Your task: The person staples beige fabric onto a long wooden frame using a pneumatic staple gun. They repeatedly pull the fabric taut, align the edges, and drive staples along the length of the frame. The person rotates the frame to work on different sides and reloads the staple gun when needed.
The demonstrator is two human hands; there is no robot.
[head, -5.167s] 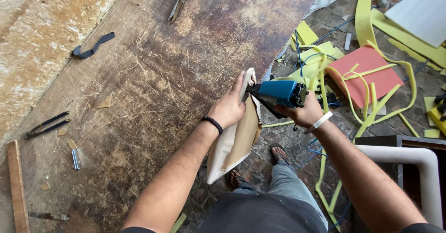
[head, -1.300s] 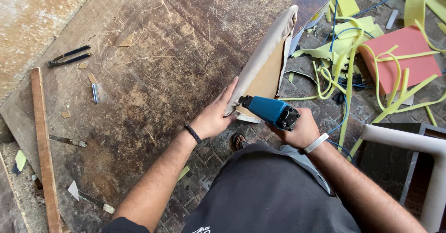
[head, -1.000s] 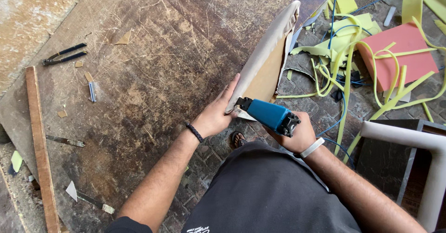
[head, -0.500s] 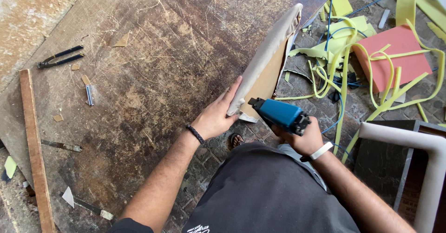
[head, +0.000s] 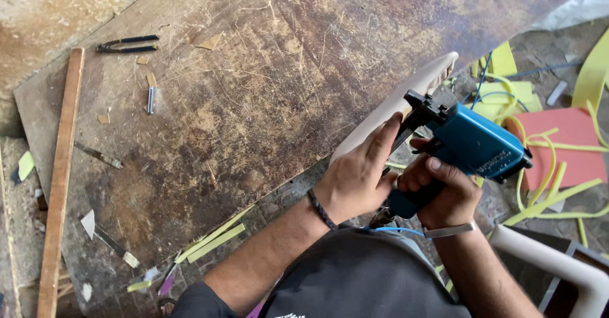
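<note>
Now right hand [head: 444,194] grips blue stapler [head: 472,143], nose against cream panel [head: 393,105] beside left hand [head: 361,172].

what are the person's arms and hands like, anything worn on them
Both forearms are bare, with no sleeves reaching them and no gloves. The left hand has a dark braided band at the wrist. The right hand has a thin silver-coloured bracelet at the wrist. No rings can be made out.

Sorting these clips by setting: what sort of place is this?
Probably an upholstery workshop: a scarred wooden workboard, a blue staple gun in the right hand, foam offcuts littering the floor.
</note>
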